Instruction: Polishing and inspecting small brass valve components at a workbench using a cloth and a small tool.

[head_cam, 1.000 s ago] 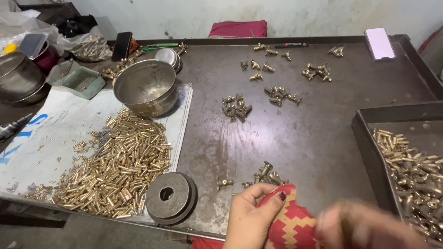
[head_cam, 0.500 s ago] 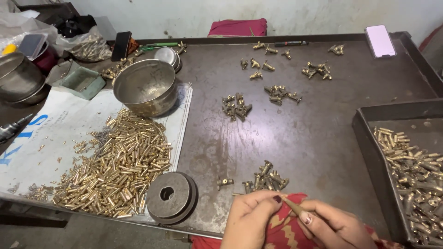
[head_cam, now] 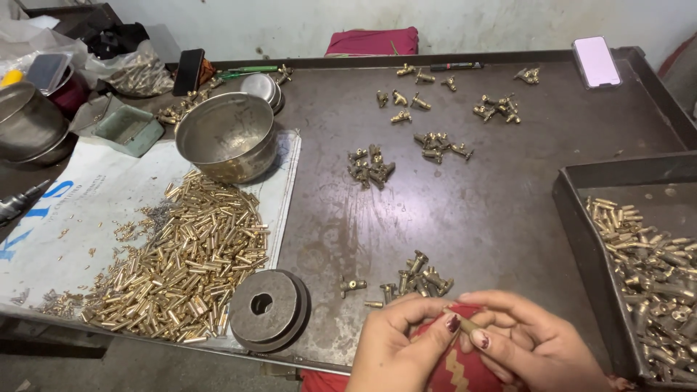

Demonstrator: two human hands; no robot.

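Note:
My left hand (head_cam: 396,347) and my right hand (head_cam: 526,341) meet at the table's near edge, above a red patterned cloth (head_cam: 454,370). Their fingertips pinch one small brass part (head_cam: 467,325) between them. Just beyond the fingers lies a small cluster of brass fittings (head_cam: 421,279), with one fitting (head_cam: 352,285) apart to its left. A grey metal disc with a centre hole (head_cam: 267,308) sits left of my left hand.
A big heap of brass pins (head_cam: 189,261) lies on a white sheet (head_cam: 80,210) beside a steel bowl (head_cam: 226,135). A dark tray (head_cam: 581,232) at right holds several brass pieces (head_cam: 653,268). More fitting clusters (head_cam: 370,165) and a phone (head_cam: 595,61) lie farther back.
My right hand has come in from the right, out of a blur, and joined my left hand. Both now pinch the brass part together.

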